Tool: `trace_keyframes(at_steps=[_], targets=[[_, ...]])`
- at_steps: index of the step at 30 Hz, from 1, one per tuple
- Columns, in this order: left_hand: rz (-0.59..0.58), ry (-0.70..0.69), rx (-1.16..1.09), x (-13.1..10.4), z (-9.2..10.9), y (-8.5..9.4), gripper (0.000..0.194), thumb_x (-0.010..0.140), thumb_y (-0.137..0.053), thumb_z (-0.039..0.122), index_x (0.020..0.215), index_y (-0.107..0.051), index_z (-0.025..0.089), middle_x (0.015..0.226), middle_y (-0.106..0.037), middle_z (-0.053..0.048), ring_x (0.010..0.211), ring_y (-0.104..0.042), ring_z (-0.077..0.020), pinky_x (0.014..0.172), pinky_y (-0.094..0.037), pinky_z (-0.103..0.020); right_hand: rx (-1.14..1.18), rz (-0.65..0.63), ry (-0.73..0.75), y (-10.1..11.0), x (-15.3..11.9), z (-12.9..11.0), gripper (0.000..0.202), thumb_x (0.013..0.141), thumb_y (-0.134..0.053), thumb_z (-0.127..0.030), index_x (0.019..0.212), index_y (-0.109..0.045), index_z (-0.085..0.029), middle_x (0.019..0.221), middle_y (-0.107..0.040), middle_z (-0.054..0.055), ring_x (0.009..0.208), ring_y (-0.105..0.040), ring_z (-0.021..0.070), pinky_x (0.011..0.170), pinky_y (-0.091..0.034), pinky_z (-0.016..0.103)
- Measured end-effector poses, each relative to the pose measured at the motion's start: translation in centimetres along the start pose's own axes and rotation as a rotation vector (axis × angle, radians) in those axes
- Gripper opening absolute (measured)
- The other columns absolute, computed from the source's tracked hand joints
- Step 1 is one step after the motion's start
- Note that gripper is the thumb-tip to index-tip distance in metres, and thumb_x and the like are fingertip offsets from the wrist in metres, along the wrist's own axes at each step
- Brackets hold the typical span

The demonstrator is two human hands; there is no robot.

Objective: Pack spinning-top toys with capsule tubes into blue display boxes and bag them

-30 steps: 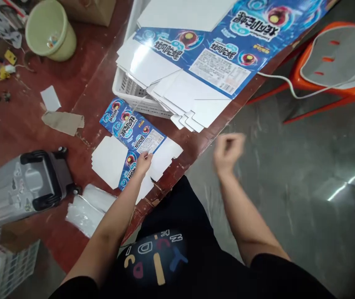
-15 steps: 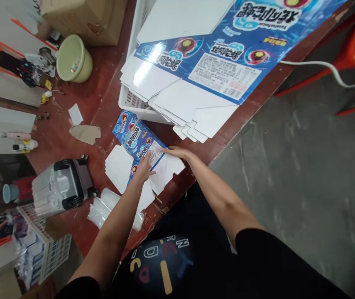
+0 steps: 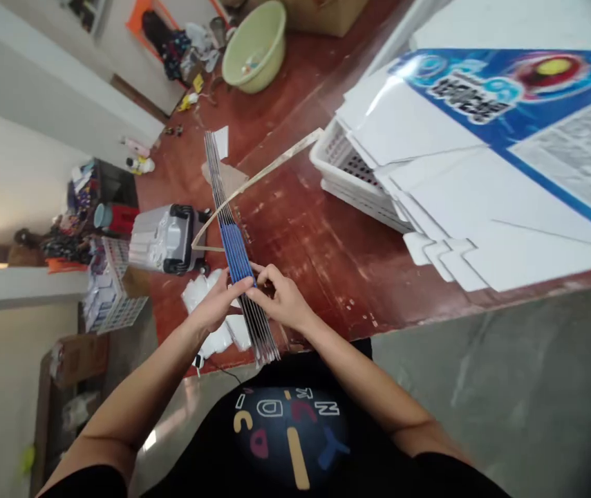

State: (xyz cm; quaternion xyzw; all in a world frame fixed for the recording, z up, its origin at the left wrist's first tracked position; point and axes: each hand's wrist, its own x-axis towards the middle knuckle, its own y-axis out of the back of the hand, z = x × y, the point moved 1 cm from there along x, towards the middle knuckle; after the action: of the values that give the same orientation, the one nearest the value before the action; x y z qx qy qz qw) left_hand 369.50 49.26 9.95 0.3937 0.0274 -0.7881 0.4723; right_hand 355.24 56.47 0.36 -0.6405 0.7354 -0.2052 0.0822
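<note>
Between my two hands stands a stack of flat printed box blanks, on edge, with white-grey edges at both ends and blue edges in the middle. My left hand grips it from the left, thumb across the near edges. From the other side my right hand closes on the same stack, thumb and fingers against the blue part. A long pale strip runs from behind the stack towards a white basket. Beneath my left hand lie clear plastic bags.
More blue and white box blanks lie piled over the basket at the right. A grey suitcase stands at the left, beside a crate of packets. A pale green basin sits at the back of the red table.
The box blanks went from lying flat on the table to standing on edge between my hands. The view has turned left. The pale strip now stretches out in full sight.
</note>
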Motion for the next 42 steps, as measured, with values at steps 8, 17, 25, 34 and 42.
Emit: trace_keyframes(at_steps=[8, 17, 25, 34, 42], targets=[[0.065, -0.087, -0.19, -2.7, -3.4, 3.8, 0.067, 0.089, -0.078, 0.055, 0.145, -0.055, 0.025, 0.139, -0.066, -0.012, 0.121, -0.066, -0.0316, 0.084, -0.059, -0.035, -0.094, -0.196, -0.078, -3.6, 1.8, 0.2, 0.078, 0.084, -0.08, -0.056, 0.148, -0.047, -0.026, 0.155, -0.055, 0.015, 0.136, -0.061, 0.0292, 0.117, -0.051, 0.055], [0.049, -0.308, -0.179, -3.8, -5.9, 4.8, 0.075, 0.086, -0.083, 0.049, 0.148, -0.056, 0.019, 0.148, -0.062, -0.014, 0.134, -0.058, -0.035, 0.115, -0.047, -0.049, -0.053, -0.167, -0.134, -5.6, 2.9, 0.3, 0.052, 0.095, -0.071, -0.058, 0.135, -0.055, -0.028, 0.145, -0.065, 0.009, 0.133, -0.064, 0.025, 0.122, -0.049, 0.051], [0.098, -0.318, -0.266, -5.1, -6.4, 5.8, 0.062, 0.087, -0.082, 0.043, 0.142, -0.064, 0.022, 0.145, -0.065, -0.01, 0.134, -0.06, -0.0339, 0.117, -0.048, -0.046, -0.463, -0.217, 0.02, -6.2, 2.8, -1.7, 0.051, 0.109, -0.04, -0.039, 0.16, -0.039, -0.038, 0.169, -0.041, 0.001, 0.161, -0.033, 0.0235, 0.131, -0.036, 0.058], [0.057, -0.383, -0.321, -5.4, -7.7, 6.5, 0.061, 0.089, -0.081, 0.045, 0.143, -0.063, 0.022, 0.14, -0.067, -0.011, 0.127, -0.063, -0.0324, 0.113, -0.05, -0.045, -0.568, -0.205, 0.052, -8.7, 2.9, -2.8, 0.036, 0.096, -0.067, -0.051, 0.126, -0.062, -0.03, 0.15, -0.06, 0.007, 0.145, -0.055, 0.0282, 0.118, -0.052, 0.054], [0.039, -0.393, -0.374, -5.9, -8.3, 7.0, 0.061, 0.087, -0.083, 0.047, 0.137, -0.064, 0.017, 0.139, -0.068, -0.013, 0.125, -0.064, -0.0326, 0.11, -0.049, -0.044, -0.594, -0.173, 0.009, -9.2, 2.6, -2.7, 0.042, 0.094, -0.063, -0.041, 0.131, -0.054, -0.026, 0.152, -0.057, 0.012, 0.125, -0.066, 0.0289, 0.112, -0.055, 0.054]])
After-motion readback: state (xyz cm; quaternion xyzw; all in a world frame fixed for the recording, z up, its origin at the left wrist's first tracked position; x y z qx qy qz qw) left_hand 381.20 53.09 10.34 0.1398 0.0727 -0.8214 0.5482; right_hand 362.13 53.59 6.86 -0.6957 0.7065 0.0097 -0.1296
